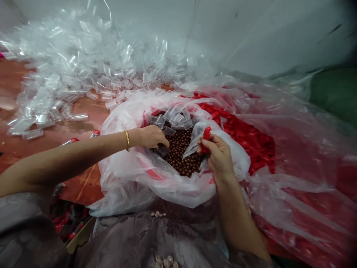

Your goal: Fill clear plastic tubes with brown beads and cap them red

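Observation:
An open white plastic bag point(119, 178) holds many small, shiny brown balls point(182, 149). Several clear plastic containers point(178, 117) lie on the balls at the bag's far side. My left hand point(153, 137) reaches in from the left, its fingers curled down around a clear container point(161, 150) among the balls; the fingers hide much of it. Over the bag's right side, my right hand point(219, 150) pinches a red cap point(206, 133) between thumb and fingers. More red shows lower in that hand, partly covered by the fingers.
A large heap of clear containers point(80, 63) spreads over the reddish table point(86, 134) at the back left. Red caps point(251, 141) fill a clear bag on the right. Red-capped containers point(74, 140) lie left of the white bag; a box point(80, 232) of similar pieces stands below.

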`<state>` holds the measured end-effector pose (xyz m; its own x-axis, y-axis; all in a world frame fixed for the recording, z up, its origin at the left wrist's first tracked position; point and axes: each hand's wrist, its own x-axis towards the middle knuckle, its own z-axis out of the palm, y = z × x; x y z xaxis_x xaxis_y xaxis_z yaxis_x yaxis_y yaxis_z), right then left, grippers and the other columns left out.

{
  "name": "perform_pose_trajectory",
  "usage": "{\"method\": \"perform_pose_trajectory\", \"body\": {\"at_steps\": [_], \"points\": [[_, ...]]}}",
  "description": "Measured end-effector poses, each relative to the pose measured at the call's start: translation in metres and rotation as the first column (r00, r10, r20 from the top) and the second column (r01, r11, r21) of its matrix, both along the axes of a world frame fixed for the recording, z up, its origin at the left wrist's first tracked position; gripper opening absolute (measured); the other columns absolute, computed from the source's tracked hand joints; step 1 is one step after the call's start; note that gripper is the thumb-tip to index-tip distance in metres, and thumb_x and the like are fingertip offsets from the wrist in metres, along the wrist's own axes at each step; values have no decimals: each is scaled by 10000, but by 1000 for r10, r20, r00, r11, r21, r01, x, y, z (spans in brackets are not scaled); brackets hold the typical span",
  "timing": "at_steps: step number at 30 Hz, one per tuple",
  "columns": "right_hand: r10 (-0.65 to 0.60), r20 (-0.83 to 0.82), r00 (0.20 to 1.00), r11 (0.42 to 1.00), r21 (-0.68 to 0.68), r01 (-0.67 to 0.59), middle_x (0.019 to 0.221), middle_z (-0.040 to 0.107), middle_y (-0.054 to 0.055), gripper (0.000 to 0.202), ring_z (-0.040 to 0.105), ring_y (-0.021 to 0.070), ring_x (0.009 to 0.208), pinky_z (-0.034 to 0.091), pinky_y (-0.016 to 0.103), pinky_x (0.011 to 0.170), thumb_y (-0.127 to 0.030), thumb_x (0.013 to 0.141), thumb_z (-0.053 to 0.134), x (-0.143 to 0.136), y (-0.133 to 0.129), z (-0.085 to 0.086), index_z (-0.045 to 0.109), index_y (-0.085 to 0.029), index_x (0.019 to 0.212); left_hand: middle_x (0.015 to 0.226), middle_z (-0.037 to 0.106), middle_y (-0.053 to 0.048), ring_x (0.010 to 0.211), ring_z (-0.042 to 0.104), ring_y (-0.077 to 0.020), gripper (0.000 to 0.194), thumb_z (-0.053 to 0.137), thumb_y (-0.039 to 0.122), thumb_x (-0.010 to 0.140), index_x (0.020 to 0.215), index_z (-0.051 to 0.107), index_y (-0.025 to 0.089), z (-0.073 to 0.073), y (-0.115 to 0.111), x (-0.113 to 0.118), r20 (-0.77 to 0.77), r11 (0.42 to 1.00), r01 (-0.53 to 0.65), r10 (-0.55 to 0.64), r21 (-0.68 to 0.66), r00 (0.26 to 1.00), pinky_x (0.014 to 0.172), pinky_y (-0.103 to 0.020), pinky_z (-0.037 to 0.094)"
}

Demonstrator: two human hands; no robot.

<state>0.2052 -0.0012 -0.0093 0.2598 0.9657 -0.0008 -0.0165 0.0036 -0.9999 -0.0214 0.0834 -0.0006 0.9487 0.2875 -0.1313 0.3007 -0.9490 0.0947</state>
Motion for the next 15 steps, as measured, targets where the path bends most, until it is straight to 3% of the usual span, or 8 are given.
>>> {"method": "perform_pose_trajectory", "body": {"at_steps": [8,11,15], "points": [[25,100,995,999,29,-28,567,575,-52,163,490,89,456,376,222,457,-325,662,674,3,-2,-1,615,-201,750,1111,629,-78,747,597,-152,463,639,239,838,1283,588,355,-4,-5,15,-1,997,52,-52,50,999,608,-258,353],[22,119,993,999,29,-25,582,579,-50,167,490,88,463,379,226,470,-333,672,667,2,-3,0,617,-203,764,1112,642,-74,809,614,-161,452,639,276,849,1295,575,316,-9,-4,17,84,992,89,-82,-84,993,644,-252,379],[23,149,989,999,41,-29,566,561,-54,153,495,94,478,391,234,489,-334,681,654,2,-5,3,615,-209,761,975,697,-52,804,622,-146,321,604,247,865,1182,608,193,-8,-2,14,137,932,-11,65,-362,988,682,-228,398]]}}
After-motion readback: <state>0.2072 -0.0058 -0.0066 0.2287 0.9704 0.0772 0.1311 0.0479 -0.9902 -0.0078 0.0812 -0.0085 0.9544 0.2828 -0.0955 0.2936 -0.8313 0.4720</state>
